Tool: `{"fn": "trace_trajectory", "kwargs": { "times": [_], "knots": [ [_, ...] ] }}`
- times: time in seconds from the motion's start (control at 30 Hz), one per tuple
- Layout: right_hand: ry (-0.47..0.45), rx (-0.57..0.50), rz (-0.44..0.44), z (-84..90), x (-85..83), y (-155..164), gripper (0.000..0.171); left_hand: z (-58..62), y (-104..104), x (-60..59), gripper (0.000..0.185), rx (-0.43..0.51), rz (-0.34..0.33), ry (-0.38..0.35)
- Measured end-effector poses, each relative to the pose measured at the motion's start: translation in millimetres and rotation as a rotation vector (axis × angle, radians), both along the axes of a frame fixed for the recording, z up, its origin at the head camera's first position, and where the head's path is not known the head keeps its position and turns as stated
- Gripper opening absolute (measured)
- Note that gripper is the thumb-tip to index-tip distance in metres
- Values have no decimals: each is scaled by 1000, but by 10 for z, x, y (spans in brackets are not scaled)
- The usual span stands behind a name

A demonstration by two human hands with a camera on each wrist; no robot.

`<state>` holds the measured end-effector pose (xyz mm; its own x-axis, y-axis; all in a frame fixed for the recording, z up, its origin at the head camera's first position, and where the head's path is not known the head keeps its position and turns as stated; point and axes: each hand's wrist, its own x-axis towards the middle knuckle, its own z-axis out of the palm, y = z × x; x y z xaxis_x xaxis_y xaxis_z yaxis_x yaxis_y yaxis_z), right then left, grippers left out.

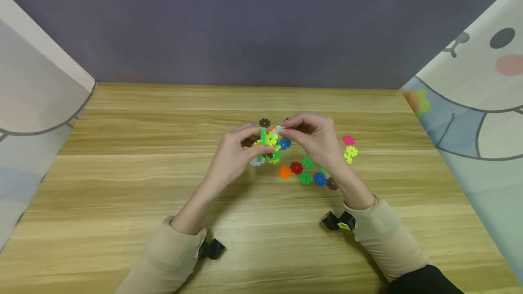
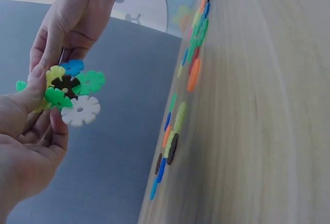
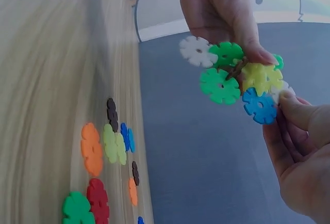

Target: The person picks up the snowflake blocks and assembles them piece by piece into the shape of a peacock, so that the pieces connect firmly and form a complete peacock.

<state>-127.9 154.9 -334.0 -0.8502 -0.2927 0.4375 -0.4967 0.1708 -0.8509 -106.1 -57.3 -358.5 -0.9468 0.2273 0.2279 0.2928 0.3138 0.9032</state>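
A cluster of snowflake discs (image 1: pixel 269 145) in green, yellow, blue, white and brown hangs above the wooden table (image 1: pixel 135 180). My left hand (image 1: pixel 237 149) grips the cluster (image 2: pixel 67 87) from the left, thumb on a yellow disc. My right hand (image 1: pixel 314 137) pinches a white disc (image 3: pixel 281 91) at the cluster's (image 3: pixel 232 74) right side, beside a blue disc (image 3: pixel 259 105). Loose discs lie under and beside the right hand: orange (image 1: pixel 284 172), red (image 1: pixel 296 167), green (image 1: pixel 304 178), blue (image 1: pixel 319 178), pink (image 1: pixel 348 140) and yellow (image 1: pixel 350 152).
A brown disc (image 1: pixel 264 122) lies just beyond the hands. Printed fabric panels stand at the left (image 1: pixel 37 94) and right (image 1: pixel 474 117) of the table, with a purple wall (image 1: pixel 253 26) behind. Black wrist mounts (image 1: pixel 338 220) sit at both sleeves.
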Motion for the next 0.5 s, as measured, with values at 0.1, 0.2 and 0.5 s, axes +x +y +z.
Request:
{"fn": "trace_trajectory", "kwargs": {
  "times": [0.1,0.2,0.5],
  "knots": [
    [13,-13,13,-13,-2,-23,8,3,-8,1,23,-13,6,9],
    [22,-12,11,-20,-7,-26,10,13,-10,0,24,-21,0,2],
    [-12,-6,0,-50,-57,-41,13,29,-31,-35,48,29,-11,-135]
  ]
}}
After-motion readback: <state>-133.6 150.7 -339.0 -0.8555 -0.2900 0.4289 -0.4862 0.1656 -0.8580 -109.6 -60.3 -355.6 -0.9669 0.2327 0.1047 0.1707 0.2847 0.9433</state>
